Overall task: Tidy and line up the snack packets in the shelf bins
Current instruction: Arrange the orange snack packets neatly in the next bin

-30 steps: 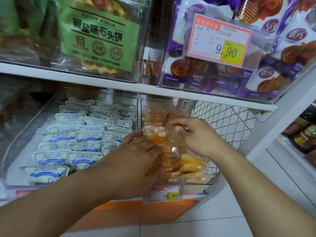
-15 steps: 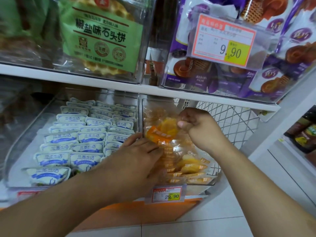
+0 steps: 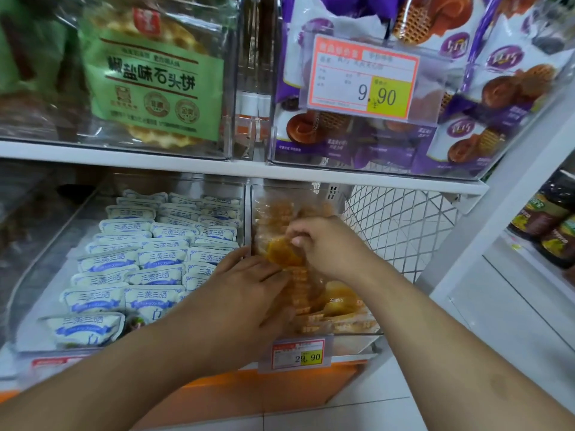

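- Nearest: small red-and-yellow price tag [image 3: 296,355] reading 29.90 is hanging clipped on the front lip of the clear plastic right-hand bin [image 3: 354,339], marking the compartment being worked.
- left hand [image 3: 245,293] is lying flat, fingers spread and extended, palm down on the front rows of the orange clear-wrapped snack packets [image 3: 337,309]. Not gripping anything; it looks to be pressing the stack down so the rows aren't shifting while the other hand works.
- right hand [image 3: 323,244] is reaching in further back, fingers curled closed in a pinch on one single orange packet [image 3: 283,251], held raised and tilted above the row. Likely being slotted back into line.
- Orange packets are all sitting in that right-hand bin: front ones lying loose and askew, rear ones standing more in file against the back wall. Judging the bin as partly tidied.
- Left neighbour: white-and-blue pillow packets [image 3: 149,259] are lying in neat overlapping rows in their own clear bin [image 3: 49,244]; neither hand is touching them, apparently done.
- Right of the bin: white wire mesh side panel [image 3: 401,228] is closing off the shelf end.
- Farthest, on the white shelf [image 3: 217,168] above: green-labelled waffle biscuit bag [image 3: 155,85] and purple-and-white cookie bags [image 3: 485,98] are standing in clear bins, the latter behind a 9.90 price card [image 3: 364,79].
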A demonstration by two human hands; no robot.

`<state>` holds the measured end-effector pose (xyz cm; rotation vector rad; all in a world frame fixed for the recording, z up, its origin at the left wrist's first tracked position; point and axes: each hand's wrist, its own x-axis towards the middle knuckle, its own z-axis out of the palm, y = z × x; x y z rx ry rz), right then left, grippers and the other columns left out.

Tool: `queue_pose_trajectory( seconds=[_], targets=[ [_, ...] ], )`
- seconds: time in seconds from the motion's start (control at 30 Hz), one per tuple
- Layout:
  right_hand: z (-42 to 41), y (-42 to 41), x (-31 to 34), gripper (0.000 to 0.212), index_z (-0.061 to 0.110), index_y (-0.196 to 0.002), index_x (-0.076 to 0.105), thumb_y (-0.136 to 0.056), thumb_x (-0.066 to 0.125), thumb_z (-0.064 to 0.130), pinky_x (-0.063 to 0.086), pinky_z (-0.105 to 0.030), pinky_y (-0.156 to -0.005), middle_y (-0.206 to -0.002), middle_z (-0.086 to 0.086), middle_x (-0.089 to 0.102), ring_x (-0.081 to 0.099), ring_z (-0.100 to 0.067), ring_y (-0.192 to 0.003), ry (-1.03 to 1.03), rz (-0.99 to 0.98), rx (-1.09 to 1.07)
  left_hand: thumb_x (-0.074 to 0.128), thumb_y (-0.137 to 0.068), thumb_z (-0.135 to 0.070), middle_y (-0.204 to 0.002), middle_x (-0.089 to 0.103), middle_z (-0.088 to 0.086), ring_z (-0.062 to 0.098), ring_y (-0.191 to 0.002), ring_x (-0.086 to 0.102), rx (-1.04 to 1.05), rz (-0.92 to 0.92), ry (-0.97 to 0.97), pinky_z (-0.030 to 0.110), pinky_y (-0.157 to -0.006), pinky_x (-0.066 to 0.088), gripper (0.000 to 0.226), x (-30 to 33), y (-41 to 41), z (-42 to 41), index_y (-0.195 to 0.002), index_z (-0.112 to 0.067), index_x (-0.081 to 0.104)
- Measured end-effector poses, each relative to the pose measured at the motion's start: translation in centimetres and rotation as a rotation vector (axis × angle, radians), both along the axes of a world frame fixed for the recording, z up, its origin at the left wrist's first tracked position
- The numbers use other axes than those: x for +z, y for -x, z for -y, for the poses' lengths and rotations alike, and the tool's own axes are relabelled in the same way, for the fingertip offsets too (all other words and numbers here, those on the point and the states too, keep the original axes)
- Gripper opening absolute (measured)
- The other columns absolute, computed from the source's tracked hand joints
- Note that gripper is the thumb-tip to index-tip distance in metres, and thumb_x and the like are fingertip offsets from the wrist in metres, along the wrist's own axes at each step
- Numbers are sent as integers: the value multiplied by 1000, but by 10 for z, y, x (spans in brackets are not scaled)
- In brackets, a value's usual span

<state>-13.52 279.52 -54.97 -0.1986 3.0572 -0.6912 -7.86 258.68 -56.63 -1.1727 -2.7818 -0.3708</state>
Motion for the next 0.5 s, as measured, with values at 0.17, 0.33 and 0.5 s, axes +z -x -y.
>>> queue_pose_trajectory(
  seconds=[0.17, 0.33, 0.5],
  targets=[
    [-9, -1, 0, 33, 41, -107, 78, -105, 57, 15, 59, -44, -90, -119, 9, 72, 70, -21, -104, 219, 186, 8, 29, -91, -72, -150, 47, -11, 11, -138, 34, -10, -26, -4, 28, -122, 8, 67, 6, 9, 1, -144, -35, 50],
    [-20, -9, 1, 54, 36, -81, 81, -100, 54, -7, 46, -42, -74, -85, -7, 71, 59, -30, -80, 511, 347, 69, 40, -86, -79, -166, 24, -4, 16, -150, 18, 46, -7, -48, 26, -119, -2, 90, 11, 26, -4, -159, -28, 24],
    [-33, -9, 7, 37, 24, -98, 79, -98, 55, -5, 60, -29, -84, -100, 3, 78, 73, -16, -91, 490, 319, -54, 34, -89, -76, -136, 61, -8, 15, -136, 43, 32, -29, 39, 42, -126, 14, 78, 7, 31, -9, -149, -28, 46]
  ],
)
